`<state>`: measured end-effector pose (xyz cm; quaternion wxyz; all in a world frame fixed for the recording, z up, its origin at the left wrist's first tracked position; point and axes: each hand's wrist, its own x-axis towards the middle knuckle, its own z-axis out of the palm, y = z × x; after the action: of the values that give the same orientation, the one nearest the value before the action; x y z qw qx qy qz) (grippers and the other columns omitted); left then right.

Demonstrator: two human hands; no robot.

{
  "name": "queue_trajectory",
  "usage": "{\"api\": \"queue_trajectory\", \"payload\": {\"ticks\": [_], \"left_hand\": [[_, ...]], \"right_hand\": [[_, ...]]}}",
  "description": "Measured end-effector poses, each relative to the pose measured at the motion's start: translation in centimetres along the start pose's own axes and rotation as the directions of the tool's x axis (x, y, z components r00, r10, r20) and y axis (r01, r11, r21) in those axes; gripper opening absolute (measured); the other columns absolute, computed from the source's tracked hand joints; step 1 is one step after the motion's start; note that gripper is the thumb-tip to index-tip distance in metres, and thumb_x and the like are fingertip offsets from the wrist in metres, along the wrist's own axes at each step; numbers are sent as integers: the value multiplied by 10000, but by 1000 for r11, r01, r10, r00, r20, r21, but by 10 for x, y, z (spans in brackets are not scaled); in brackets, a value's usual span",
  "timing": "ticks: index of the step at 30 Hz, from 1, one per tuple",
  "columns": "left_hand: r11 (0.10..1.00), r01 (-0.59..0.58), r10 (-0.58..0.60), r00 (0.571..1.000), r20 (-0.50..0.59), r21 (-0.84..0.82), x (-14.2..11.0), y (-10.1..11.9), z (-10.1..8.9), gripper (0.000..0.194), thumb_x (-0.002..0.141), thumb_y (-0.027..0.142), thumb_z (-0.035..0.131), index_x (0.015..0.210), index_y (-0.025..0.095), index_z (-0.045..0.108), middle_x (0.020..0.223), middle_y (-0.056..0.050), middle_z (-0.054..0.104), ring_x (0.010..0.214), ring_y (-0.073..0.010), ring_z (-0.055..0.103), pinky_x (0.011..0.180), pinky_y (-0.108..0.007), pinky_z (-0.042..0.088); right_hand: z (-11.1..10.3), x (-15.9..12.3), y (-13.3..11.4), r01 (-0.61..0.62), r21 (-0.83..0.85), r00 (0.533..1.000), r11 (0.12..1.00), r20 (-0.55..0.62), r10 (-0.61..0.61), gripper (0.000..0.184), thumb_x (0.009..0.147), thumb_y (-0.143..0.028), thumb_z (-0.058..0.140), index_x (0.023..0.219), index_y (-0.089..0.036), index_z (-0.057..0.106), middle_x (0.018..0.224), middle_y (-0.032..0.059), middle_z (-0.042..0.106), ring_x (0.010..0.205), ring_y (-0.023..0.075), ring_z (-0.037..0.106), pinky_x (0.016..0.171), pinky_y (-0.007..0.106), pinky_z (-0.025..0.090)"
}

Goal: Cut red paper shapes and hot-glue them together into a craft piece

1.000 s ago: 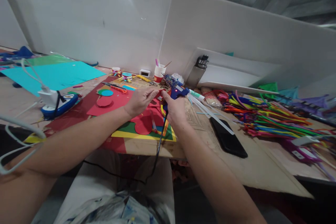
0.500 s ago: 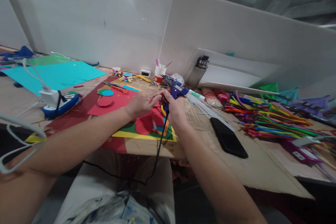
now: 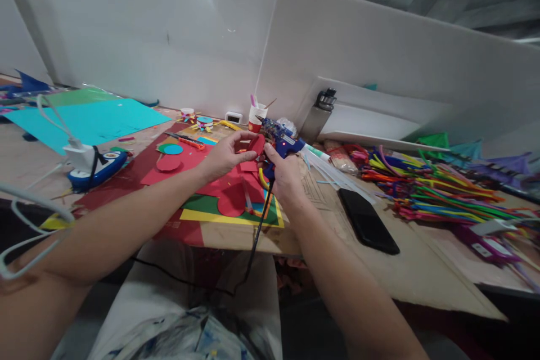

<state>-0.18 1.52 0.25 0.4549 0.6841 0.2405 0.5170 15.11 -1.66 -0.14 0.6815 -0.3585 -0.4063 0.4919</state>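
Observation:
Pinched in the fingers of my left hand is a small red paper piece with a curved edge. My right hand is wrapped round a blue hot glue gun with a small red light lit on its side. The gun's nozzle points away toward the back left, and its black cord hangs over the table's front edge. My right fingertips are close to the red piece; whether they touch it I cannot tell. Below lie red paper sheets, a red paper circle and a blue paper circle.
Scissors with orange handles lie left of my hands. A paper cup with brushes stands behind. To the right are a black phone, clear glue sticks and a heap of coloured pipe cleaners. A boat-shaped power strip sits at left.
My left hand has drawn slightly left and opened out from my right hand, bringing the red paper piece into view between its fingers. The glue gun stays in my right hand.

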Motion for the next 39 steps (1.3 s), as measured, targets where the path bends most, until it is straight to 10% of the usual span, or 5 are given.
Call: {"api": "queue_trajectory", "payload": {"ticks": [12, 39], "left_hand": [[994, 82, -81, 997, 9, -69, -4, 8, 5, 463, 723, 547, 833, 880, 156, 640, 859, -35, 687, 825, -175, 681, 833, -361, 573], [938, 182, -200, 979, -30, -296, -3, 14, 8, 422, 643, 477, 904, 762, 135, 688, 774, -31, 690, 754, -163, 658, 797, -375, 575]], "right_hand": [[3, -3, -1, -33, -95, 999, 995, 0, 34, 334, 627, -341, 825, 847, -177, 636, 595, -35, 653, 478, 120, 587, 471, 240, 475], [3, -1, 2, -21, -22, 1000, 1000, 21, 21, 340, 648, -375, 845, 825, -191, 620, 639, -45, 665, 536, 113, 601, 516, 238, 512]]}}
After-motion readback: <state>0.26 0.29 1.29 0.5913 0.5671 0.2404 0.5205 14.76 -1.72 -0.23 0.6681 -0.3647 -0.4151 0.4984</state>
